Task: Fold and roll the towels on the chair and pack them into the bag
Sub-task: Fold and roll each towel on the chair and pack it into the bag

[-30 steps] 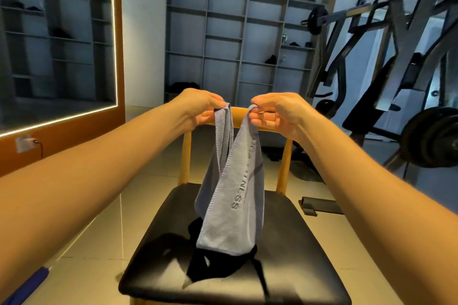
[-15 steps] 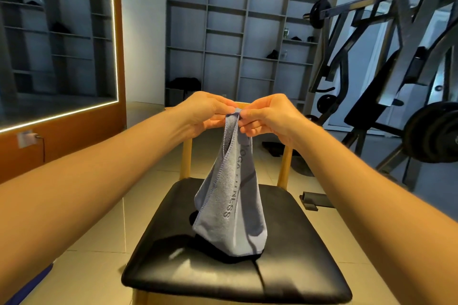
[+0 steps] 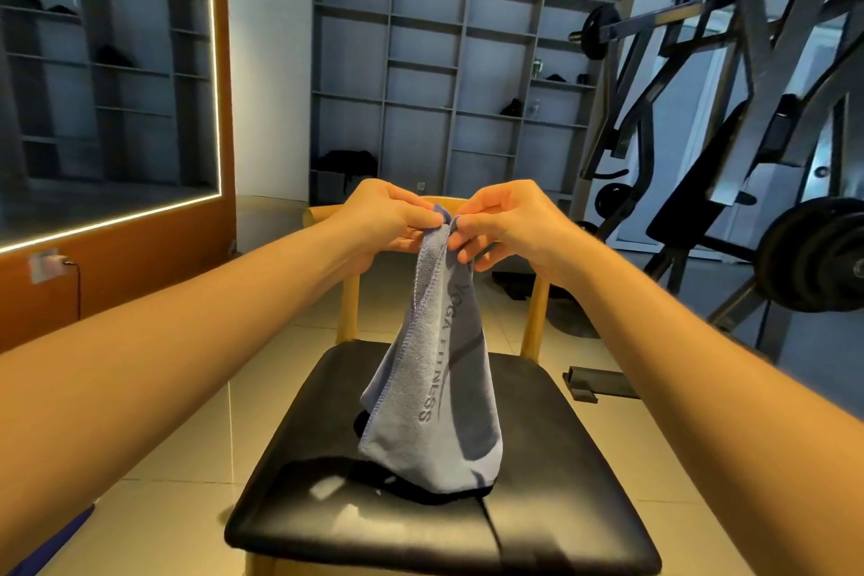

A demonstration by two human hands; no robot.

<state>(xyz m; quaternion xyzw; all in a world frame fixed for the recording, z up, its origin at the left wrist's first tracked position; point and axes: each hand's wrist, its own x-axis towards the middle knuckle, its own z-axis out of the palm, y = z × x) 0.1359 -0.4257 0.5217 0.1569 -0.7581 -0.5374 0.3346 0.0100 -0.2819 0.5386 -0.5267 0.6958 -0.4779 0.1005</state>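
Head camera view looks down on a grey-blue microfibre towel with dark stitched edging and the raised words YOGA FITNESS running down its length. The towel hangs doubled over, and both top ends are gathered at one point above the middle of the seat. The left hand pinches that gathered top from the left, with the thumb and curled fingers closed on the cloth. The right hand pinches it from the right in the same way, its lower fingers loosely bent beneath. The two hands' fingertips almost meet over the fabric. Both bare forearms reach in from the near corners. The towel widens downward, and its folded bottom rests on the seat of a chair with a glossy black padded cushion and a yellow wooden frame. A black, soft-looking thing lies on the cushion under and just left of the towel's bottom, though what it is cannot be told. The chair stands on pale glossy floor tiles. A strip of dark blue material shows at the near left edge. On the left wall is a large mirror edged with a bright light strip and set in an orange panel, with a white wall socket below it. Tall grey open shelving stands against the far wall, with a few dark items in its cubbies. A steel weight machine loaded with black plates fills the right side.
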